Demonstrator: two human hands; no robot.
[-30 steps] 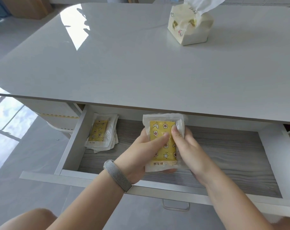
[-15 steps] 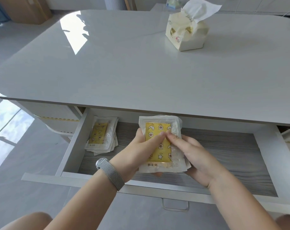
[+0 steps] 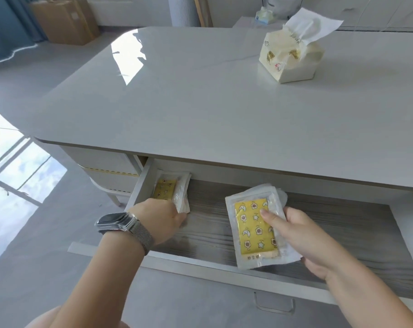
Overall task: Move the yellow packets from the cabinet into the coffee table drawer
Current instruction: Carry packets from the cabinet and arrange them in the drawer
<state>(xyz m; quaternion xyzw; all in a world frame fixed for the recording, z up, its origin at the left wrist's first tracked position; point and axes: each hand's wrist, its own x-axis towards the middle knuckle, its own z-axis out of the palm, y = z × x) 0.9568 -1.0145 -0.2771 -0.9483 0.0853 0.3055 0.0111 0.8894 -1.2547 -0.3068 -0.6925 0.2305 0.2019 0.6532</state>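
Observation:
The coffee table drawer (image 3: 331, 228) is pulled open under the white tabletop, showing a wood-grain bottom. My right hand (image 3: 302, 235) grips a stack of yellow packets (image 3: 254, 226) in clear wrappers, thumb on top, just above the drawer's middle. A second pile of yellow packets (image 3: 170, 189) lies in the drawer's far left corner. My left hand (image 3: 160, 217), with a watch on the wrist, sits at that pile's near edge with its fingers curled down onto it; the fingertips are hidden.
A tissue pack (image 3: 292, 59) stands on the coffee table top (image 3: 200, 102) at the back right. Cardboard boxes (image 3: 63, 18) stand on the floor at the far left. The drawer's front panel with a handle (image 3: 274, 304) lies close to me.
My left hand let go of the held stack and moved left to the pile in the drawer's corner. My right hand now holds the stack alone, a little further right.

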